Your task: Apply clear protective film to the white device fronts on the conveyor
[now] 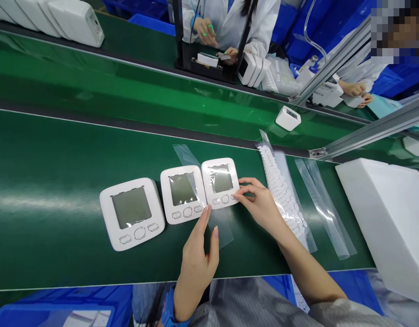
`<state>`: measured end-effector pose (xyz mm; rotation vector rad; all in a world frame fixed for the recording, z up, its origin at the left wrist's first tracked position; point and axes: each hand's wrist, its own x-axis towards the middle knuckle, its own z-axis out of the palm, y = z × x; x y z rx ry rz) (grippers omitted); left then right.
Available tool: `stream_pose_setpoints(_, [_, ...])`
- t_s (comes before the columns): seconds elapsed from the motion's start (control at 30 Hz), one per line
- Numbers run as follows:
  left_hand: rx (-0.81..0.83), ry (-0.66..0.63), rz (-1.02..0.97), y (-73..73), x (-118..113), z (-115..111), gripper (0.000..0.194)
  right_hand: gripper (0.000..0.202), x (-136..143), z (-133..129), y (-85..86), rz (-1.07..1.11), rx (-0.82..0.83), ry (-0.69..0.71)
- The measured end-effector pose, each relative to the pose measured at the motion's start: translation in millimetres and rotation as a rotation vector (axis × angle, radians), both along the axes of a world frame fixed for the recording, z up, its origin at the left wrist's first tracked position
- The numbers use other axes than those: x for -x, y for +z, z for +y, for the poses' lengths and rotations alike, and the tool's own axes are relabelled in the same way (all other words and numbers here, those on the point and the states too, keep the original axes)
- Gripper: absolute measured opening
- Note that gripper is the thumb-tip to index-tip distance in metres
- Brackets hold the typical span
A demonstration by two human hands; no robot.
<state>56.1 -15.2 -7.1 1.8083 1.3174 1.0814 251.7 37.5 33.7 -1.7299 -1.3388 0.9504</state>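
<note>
Three white display units with grey screens and button outlines lie in a row on the green bench: a left unit [107, 211], a middle unit [166, 195] and a right unit [207, 181]. My right hand [262, 206] pinches the right unit at its right edge, thumb near the lower corner. My left hand [199, 259] has its fingers stretched out and the thumb apart, with fingertips at the meeting lower corners of the middle and right units. A clear plastic strip [224, 231] passes beneath the units, its ends showing above and below them.
Right of my hand lie a clear bag of small white parts [286, 190] and clear plastic strips [327, 209]. A large white box [382, 218] stands at the right end. Beyond, a small white device [288, 118] sits on the green belt [144, 109]; co-workers work behind it.
</note>
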Motion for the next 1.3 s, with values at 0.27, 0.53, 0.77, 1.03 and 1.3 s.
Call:
stream_pose_setpoints(0.27, [0.011,0.007,0.004,0.7,0,-1,0.062,0.022,2,-2,-3.0,-0.023,-0.014,-0.021])
stream_pose_setpoints(0.53, [-0.011,0.032,-0.121,0.7,-1,-2,0.059,0.041,-8,8,-6.6,0.148,0.055,-0.036])
stream_pose_setpoints(0.77, [-0.155,0.396,-0.455,14.8,29,2,0.051,0.046,-3,13,-15.8,0.006,0.019,-0.081])
stream_pose_setpoints(1.03, [-0.011,0.199,-0.081,60.3,77,90,0.054,0.056,32,4,-11.7,-0.064,-0.075,-0.105])
stream_pose_setpoints(1.3, [0.148,0.049,0.139,70.6,42,128,0.070,0.046,71,-7,-2.1,-0.264,-0.454,-0.073])
